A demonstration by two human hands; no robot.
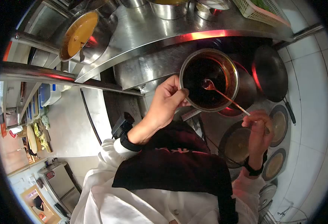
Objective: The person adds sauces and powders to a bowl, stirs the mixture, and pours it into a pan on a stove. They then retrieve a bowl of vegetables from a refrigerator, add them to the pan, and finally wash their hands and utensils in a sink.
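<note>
My left hand (166,101) grips the near rim of a round steel bowl (234,76) filled with dark brown liquid, thumb over the edge. My right hand (259,127) pinches the end of a long thin spoon (225,97). The spoon's tip carries a little reddish liquid just above the dark surface. The bowl is held up in front of a stove that glows red behind it. Both wrists wear black bands, and my white jacket and dark apron fill the bottom of the view.
A black wok (270,72) sits right of the bowl. Several round pots of brownish liquid (238,143) stand below my right hand. A pot of orange sauce (78,35) and steel containers (169,8) rest on the steel shelf (141,33). A plastic basket (257,11) is top right.
</note>
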